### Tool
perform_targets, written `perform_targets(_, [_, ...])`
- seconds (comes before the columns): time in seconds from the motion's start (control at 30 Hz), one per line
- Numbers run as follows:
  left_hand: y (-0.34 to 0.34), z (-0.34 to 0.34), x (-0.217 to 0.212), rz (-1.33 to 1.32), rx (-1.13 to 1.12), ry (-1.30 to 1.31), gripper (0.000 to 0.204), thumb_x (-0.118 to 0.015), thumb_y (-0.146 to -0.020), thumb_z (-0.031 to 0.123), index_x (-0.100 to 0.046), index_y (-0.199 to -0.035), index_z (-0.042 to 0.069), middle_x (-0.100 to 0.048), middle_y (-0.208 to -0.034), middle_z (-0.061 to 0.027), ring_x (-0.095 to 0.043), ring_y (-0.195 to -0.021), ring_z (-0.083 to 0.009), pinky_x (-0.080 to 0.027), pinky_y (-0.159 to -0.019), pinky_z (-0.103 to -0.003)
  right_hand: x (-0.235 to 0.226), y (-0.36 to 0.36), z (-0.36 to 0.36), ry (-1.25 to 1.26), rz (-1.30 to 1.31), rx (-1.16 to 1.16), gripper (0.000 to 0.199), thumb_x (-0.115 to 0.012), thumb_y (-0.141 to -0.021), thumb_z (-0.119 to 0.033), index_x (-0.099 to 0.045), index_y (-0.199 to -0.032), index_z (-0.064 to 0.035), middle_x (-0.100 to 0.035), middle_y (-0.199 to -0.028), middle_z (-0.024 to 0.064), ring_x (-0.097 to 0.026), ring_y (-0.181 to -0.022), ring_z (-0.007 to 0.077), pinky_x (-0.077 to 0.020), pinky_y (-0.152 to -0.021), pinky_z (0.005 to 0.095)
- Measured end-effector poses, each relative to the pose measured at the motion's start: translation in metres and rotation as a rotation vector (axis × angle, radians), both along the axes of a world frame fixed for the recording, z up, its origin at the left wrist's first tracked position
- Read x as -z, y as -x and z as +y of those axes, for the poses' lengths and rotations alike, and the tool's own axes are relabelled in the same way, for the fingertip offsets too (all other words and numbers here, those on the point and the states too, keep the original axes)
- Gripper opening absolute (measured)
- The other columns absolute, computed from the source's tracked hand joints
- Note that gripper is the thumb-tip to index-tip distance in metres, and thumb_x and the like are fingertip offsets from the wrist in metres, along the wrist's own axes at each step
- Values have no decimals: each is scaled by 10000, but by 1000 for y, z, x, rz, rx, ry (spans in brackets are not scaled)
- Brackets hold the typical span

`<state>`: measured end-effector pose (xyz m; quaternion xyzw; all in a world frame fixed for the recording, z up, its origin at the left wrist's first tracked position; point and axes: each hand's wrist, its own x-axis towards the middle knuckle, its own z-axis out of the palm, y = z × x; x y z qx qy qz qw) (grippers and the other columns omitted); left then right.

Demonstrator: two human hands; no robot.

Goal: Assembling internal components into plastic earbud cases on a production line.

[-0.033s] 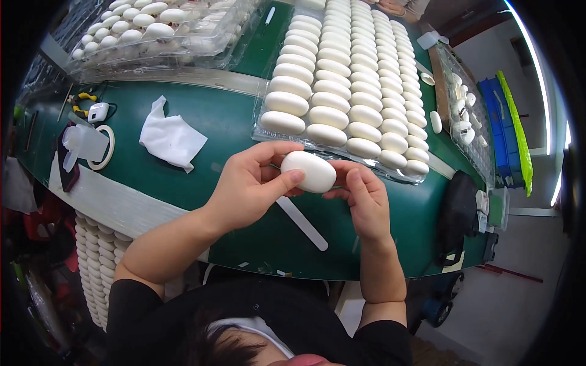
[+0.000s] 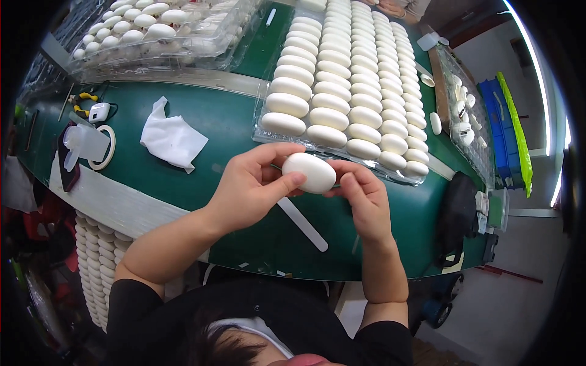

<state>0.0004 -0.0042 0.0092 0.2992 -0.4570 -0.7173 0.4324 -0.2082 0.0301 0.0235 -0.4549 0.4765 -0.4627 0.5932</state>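
A smooth white oval piece [image 2: 310,172] is held between both my hands just above the green table [image 2: 213,113]. My left hand [image 2: 250,190] grips its left end with thumb and fingers. My right hand [image 2: 364,200] pinches its right end. Right behind the hands lies a clear plastic tray [image 2: 261,133] filled with several rows of the same white oval pieces [image 2: 342,79]. A flat white stick [image 2: 303,224] lies on the table beneath my hands.
A crumpled white cloth [image 2: 173,139] lies to the left, with a tape ring [image 2: 105,147] and a clear cup [image 2: 82,142] beyond it. More trays of white pieces stand at the back left [image 2: 159,27] and right [image 2: 465,104]. A black bag [image 2: 458,213] hangs at the right edge.
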Motion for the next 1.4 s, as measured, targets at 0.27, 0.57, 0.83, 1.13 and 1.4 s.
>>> perform_targets(0.27, [-10,2,-7,-52,-130,282,537,-630,-842,-10,-426,-1338,34,-458,-1236,-109,-588,-879,-122,-508,-729,-238,-56,-6,-73,424,543,-360,373,-720,-797,-106,-603,-1133,9,-640,-953,74,-599,-870,139,-479,-772,275])
perform_targets(0.57, [-5,-3,6,-369,-141,569,243,-673,-807,46,-592,-1035,19,-559,-1107,-125,-616,-812,-167,-513,-698,-269,-11,0,-369,634,1156,-48,368,-713,-765,-213,-641,-1081,-37,-675,-984,155,-644,-901,280,-487,-817,334])
perform_targets(0.83, [-12,-8,-5,-375,-226,660,176,-690,-783,80,-624,-936,22,-608,-1004,-113,-625,-851,-249,-515,-718,-312,8,-3,-411,428,1399,-314,335,-618,-826,-314,-688,-1030,-58,-680,-985,157,-643,-927,298,-483,-846,366])
perform_targets(1.13, [-14,-9,3,-403,-211,669,117,-675,-795,76,-607,-874,24,-622,-922,-99,-628,-795,-264,-519,-674,-320,-52,-158,-444,618,1450,-28,452,-740,-679,-487,-731,-944,-121,-663,-1034,131,-593,-1005,285,-468,-890,360])
perform_targets(1.4, [-9,-9,9,-411,-251,721,100,-664,-806,74,-605,-865,19,-618,-876,-102,-622,-739,-247,-512,-641,-314,-67,-134,-431,627,1061,14,493,-737,-728,-430,-694,-973,-4,-646,-1081,156,-615,-959,278,-483,-856,326])
